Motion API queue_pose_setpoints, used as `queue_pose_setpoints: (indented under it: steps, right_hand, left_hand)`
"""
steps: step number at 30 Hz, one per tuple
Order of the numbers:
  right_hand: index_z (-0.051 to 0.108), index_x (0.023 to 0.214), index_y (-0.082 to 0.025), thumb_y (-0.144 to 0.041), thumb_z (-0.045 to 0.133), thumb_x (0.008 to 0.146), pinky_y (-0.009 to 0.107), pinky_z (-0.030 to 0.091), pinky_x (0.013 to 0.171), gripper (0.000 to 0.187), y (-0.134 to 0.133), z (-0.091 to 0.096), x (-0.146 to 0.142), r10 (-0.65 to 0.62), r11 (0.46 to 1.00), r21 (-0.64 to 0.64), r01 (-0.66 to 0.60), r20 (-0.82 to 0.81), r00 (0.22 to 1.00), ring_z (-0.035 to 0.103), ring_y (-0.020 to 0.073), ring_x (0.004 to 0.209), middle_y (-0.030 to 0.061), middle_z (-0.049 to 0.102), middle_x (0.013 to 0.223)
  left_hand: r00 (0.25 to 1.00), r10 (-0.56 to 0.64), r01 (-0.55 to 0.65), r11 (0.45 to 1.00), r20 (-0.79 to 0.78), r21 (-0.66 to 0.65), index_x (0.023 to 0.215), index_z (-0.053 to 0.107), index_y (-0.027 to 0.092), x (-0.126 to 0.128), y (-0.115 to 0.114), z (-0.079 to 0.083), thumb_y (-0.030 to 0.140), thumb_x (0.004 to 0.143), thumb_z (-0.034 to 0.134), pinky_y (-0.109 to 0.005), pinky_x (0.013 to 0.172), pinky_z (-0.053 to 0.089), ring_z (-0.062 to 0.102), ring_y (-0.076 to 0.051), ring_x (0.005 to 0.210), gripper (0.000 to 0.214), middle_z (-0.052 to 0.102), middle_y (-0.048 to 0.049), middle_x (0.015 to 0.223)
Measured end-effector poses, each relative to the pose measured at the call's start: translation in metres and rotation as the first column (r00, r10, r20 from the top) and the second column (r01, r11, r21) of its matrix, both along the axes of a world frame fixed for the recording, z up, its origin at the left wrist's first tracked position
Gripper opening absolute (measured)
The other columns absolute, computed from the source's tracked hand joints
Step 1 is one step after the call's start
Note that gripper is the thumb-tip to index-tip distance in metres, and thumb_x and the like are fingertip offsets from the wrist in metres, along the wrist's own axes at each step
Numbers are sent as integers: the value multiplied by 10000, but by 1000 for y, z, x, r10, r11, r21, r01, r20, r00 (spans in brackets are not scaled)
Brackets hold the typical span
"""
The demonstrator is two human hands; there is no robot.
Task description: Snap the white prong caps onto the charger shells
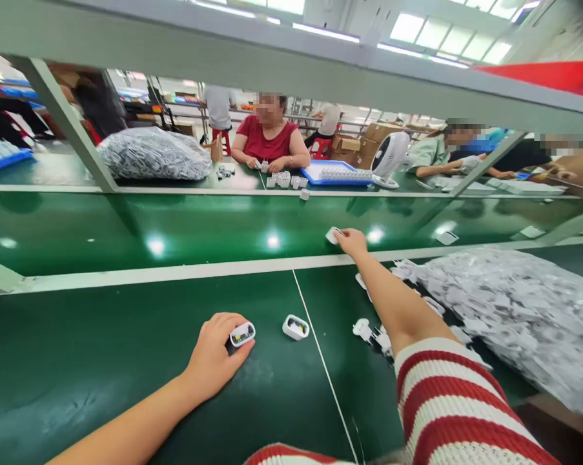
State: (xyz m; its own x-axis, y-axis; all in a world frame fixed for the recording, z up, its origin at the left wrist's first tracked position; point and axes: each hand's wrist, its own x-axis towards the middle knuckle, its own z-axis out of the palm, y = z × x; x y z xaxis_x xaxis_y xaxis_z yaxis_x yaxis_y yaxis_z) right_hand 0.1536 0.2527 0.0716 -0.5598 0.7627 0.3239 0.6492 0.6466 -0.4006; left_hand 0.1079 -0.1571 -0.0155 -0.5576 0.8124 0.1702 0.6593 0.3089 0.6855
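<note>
My left hand [216,355] rests on the green table, its fingers closed around a small white charger shell [242,334] with its open end showing. A second white shell [296,327] lies on the table just to its right. My right hand [352,241] is stretched far forward over the white rail, fingers closed on a white charger part [333,235] at the near edge of the green conveyor belt [199,232]. Several loose white parts [368,330] lie under my right forearm.
A big heap of white parts in clear bags [514,310] fills the right side. Across the belt a seated person in red [269,139] handles white pieces beside a blue tray [337,173], a white fan [389,158] and a bagged pile [153,154]. Other workers sit farther right.
</note>
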Motion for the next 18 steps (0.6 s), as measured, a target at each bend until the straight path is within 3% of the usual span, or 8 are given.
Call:
queue_pose_setpoints:
  steps: [3,6,8,10,12,14,18]
  right_hand:
    - [682,1186,-154,-390,668,995,420,590,920,304,-32,-17,6,253,961,-143,-238,104,962,698,200,1012,69,717,1146]
    - [732,1200,-186,-414,708,955,298,524,921,336,-76,-39,4,474,860,-270,-434,102,875,685,144,936,-4,761,1033]
    - [749,1193,-185,-425,736,920,266,506,888,364,-100,-48,2,553,801,-330,-500,85,829,674,130,896,-8,771,1020]
    - [730,1246,-171,-430,747,902,269,501,907,431,-112,-47,7,570,782,-349,-517,63,819,674,142,955,25,771,1122]
    - [656,1369,-164,-426,751,896,281,505,943,549,-112,-36,27,539,801,-331,-498,40,841,665,165,1081,68,718,1312]
    - [620,1408,-161,-402,720,919,305,516,951,554,-106,-22,64,473,847,-291,-445,27,881,658,184,1133,88,682,1380]
    - [788,913,-149,-321,682,923,423,518,918,203,-105,-9,163,281,946,-198,-259,93,955,684,243,893,74,763,870]
  left_hand:
    - [999,-8,9,1000,-33,21,1070,717,258,-3,-2,-2,424,914,645,-472,957,471,638,-307,1122,239,744,-72,1137]
    - [997,-42,45,998,-59,50,1067,726,242,-7,-1,-3,453,903,655,-454,982,470,640,-294,1103,276,753,-66,1114]
    - [996,-59,62,997,-63,46,1058,734,237,-9,-1,-3,469,892,656,-450,997,468,643,-294,1101,297,760,-64,1105]
    - [996,-68,69,997,-50,34,1077,740,239,-10,-2,-2,483,883,652,-456,1018,460,638,-301,1124,325,762,-64,1124]
    - [997,-70,70,997,-14,37,1145,731,238,-10,-3,-1,490,864,664,-460,1031,459,633,-306,1146,383,757,-68,1170]
    - [997,-68,67,996,23,53,1222,706,229,-10,-4,0,489,840,688,-456,1031,469,632,-305,1154,463,744,-76,1217]
    - [997,-71,71,996,11,46,1194,717,241,-11,-5,-3,488,831,692,-481,1035,468,627,-317,1161,441,749,-72,1200]
